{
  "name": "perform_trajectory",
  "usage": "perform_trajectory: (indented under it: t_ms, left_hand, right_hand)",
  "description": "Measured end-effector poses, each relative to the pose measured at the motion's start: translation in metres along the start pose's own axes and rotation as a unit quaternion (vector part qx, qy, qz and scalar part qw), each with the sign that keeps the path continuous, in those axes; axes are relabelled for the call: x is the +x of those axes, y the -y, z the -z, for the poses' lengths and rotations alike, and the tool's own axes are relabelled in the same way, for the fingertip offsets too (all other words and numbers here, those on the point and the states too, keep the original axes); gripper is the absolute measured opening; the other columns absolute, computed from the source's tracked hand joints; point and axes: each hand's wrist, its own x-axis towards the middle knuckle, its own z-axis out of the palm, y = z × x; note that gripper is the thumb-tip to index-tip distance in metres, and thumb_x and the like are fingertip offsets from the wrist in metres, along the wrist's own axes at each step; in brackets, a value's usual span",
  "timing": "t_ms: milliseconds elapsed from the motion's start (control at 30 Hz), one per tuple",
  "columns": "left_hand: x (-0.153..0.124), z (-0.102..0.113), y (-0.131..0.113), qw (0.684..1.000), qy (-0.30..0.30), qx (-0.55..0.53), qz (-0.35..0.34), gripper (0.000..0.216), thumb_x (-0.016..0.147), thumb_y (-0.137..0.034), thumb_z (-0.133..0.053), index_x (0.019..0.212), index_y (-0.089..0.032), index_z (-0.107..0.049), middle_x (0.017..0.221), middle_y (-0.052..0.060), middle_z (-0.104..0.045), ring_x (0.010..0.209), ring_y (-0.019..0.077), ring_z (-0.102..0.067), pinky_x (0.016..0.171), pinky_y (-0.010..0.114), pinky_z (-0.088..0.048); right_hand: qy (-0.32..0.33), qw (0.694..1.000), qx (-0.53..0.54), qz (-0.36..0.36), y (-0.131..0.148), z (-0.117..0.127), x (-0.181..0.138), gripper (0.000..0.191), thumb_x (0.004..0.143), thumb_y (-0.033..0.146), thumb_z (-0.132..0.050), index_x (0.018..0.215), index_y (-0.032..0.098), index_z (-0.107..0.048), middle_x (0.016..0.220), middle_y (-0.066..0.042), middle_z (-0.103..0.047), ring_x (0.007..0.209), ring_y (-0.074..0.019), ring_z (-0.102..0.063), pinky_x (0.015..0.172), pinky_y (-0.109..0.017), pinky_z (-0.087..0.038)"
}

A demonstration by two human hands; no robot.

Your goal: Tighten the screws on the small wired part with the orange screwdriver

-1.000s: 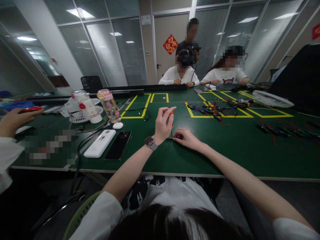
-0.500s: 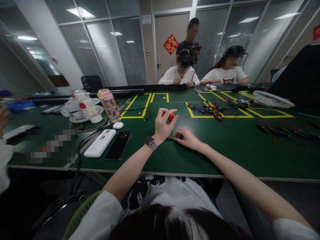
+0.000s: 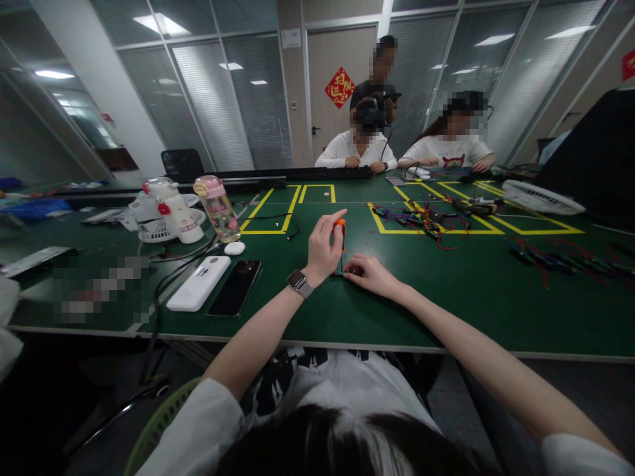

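My left hand (image 3: 323, 246) is closed around the orange handle of a screwdriver (image 3: 342, 228), its thumb against the handle. The screwdriver stands upright, and its thin dark shaft runs down to a small circuit board (image 3: 338, 272) on the green table. Pinched by my right hand (image 3: 373, 274) is the right side of this board, low at the tabletop. Fingers hide much of the board, and the tip's exact contact cannot be made out. A watch sits on my left wrist.
Left of my hands lie a black phone (image 3: 235, 288), a white power bank (image 3: 199, 284) and a white earbud case (image 3: 235, 248). Bottles (image 3: 218, 210) stand behind them. Wired boards (image 3: 426, 218) lie at the right. Co-workers sit across the table.
My left thumb and fingers have shifted on the screwdriver handle, from spread apart to closed together. The handle looks more upright. My right hand has stayed in place.
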Motion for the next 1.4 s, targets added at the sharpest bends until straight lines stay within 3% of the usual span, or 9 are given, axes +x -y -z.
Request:
perform_trajectory:
  t_ms: [133,467,800,1100,1400]
  left_hand:
    - [-0.0002,0.0003,-0.0003,1.0,0.004,0.0,-0.005,0.028,0.098,-0.022,-0.034,0.117,-0.017,-0.054,0.103,0.007,-0.06,0.097,0.0153,-0.056,0.086,0.03,-0.046]
    - [0.0007,-0.0022,0.0005,0.998,-0.039,0.051,-0.012,0.02,0.089,-0.031,-0.057,0.105,-0.021,-0.062,0.087,0.002,-0.048,0.078,0.012,-0.05,0.072,0.024,-0.045]
    - [-0.0009,0.0004,-0.0004,1.0,0.006,-0.007,0.006,0.026,0.097,-0.021,-0.034,0.115,-0.017,-0.053,0.095,0.005,-0.058,0.087,0.0142,-0.055,0.081,0.028,-0.046]
    - [-0.0006,-0.001,0.0001,0.999,-0.019,0.037,-0.01,0.024,0.094,-0.032,-0.046,0.111,-0.022,-0.061,0.094,0.004,-0.05,0.082,0.0125,-0.053,0.075,0.026,-0.046]
    - [0.0009,-0.0003,-0.0015,1.0,-0.003,0.017,-0.008,0.028,0.098,-0.025,-0.036,0.116,-0.018,-0.056,0.099,0.006,-0.059,0.095,0.0146,-0.056,0.084,0.028,-0.047]
  right_hand:
    - [0.0,1.0,-0.002,-0.001,0.0017,0.0009,0.0,0.008,0.081,0.019,-0.06,0.084,0.015,-0.066,0.079,-0.003,-0.059,0.065,-0.0121,-0.055,0.062,-0.024,-0.043]
    - [0.002,1.0,-0.005,-0.001,0.0014,0.0005,0.0002,0.007,0.081,0.019,-0.06,0.084,0.015,-0.065,0.079,-0.003,-0.059,0.065,-0.0123,-0.054,0.061,-0.024,-0.042]
    - [0.0,1.0,-0.003,0.006,0.0003,0.0011,-0.0001,0.007,0.081,0.019,-0.06,0.084,0.015,-0.066,0.079,-0.003,-0.059,0.064,-0.0121,-0.054,0.061,-0.024,-0.042]
    - [0.001,1.0,-0.007,0.001,0.0034,0.002,0.0002,0.007,0.081,0.02,-0.06,0.083,0.015,-0.066,0.079,-0.004,-0.06,0.065,-0.0127,-0.055,0.062,-0.025,-0.043]
    - [0.003,1.0,0.002,-0.003,0.0018,0.0009,0.0005,0.008,0.081,0.019,-0.06,0.084,0.015,-0.066,0.08,-0.004,-0.059,0.065,-0.0123,-0.055,0.061,-0.024,-0.044]
